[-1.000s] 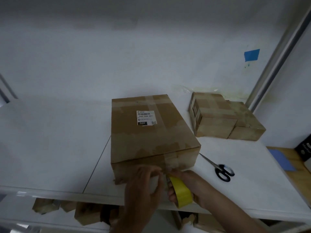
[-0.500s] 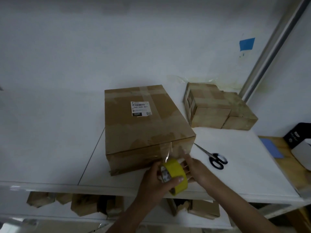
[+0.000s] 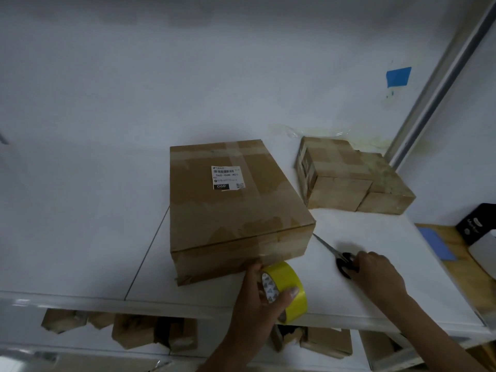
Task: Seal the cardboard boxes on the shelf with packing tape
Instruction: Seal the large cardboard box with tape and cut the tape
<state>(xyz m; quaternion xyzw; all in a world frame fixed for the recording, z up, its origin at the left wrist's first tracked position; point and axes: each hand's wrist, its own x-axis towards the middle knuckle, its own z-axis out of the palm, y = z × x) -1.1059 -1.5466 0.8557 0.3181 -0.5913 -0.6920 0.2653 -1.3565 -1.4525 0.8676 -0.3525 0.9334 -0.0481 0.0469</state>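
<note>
— Where has my right hand gone?
— It has left the tape. Half a second ago it was up against your left-hand grip; now your right hand [image 3: 375, 273] is out to the right of that grip, with its fingers curled over the loops of the black-handled steel scissors [image 3: 343, 264], which lie flat on the white shelf board [image 3: 94, 237]
— And my left?
— Your left hand [image 3: 255, 299] keeps the yellow roll of packing tape [image 3: 285, 285] clasped between thumb and fingers. You hold it on edge, with the front face of the large brown cardboard box [image 3: 236, 210] just behind your knuckles
— So what does that tell you?
— I judge the strip is stuck to that front face and you are about to cut it. I cannot tell whether tape runs taut from roll to box, so hold the roll steady. The stack of smaller brown cardboard boxes [image 3: 349, 178] sits well beyond your right hand
</note>
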